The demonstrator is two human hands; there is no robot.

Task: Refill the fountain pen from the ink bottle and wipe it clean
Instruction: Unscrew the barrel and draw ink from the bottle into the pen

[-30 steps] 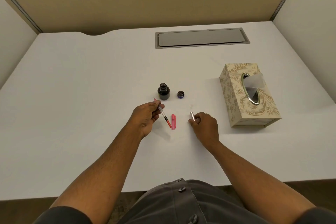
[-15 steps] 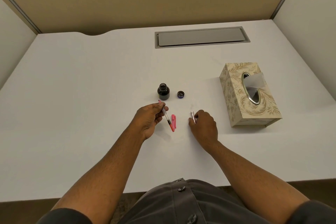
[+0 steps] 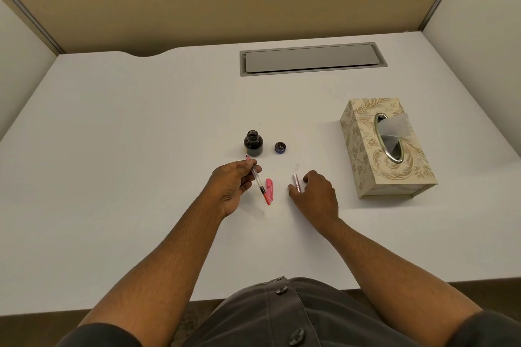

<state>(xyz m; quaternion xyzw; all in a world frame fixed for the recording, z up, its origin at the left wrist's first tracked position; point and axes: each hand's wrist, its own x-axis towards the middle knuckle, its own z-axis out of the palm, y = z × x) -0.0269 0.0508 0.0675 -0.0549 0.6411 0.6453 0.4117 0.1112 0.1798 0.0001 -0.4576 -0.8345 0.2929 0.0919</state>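
White desk (image 3: pixel 141 177) with a grey hatch (image 3: pixel 313 58) set flush near its far edge. Near the middle stand an open ink bottle (image 3: pixel 253 144) and, just to its right, the bottle cap (image 3: pixel 280 147); nearer the front edge lie a pink pen cap (image 3: pixel 269 187) and a silvery pen barrel (image 3: pixel 296 183). A patterned tissue box (image 3: pixel 386 149) sits toward the right edge.

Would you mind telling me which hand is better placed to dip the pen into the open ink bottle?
Left. The left hand already holds the pen section just in front of the uncapped ink bottle; the right hand rests by the silver barrel.
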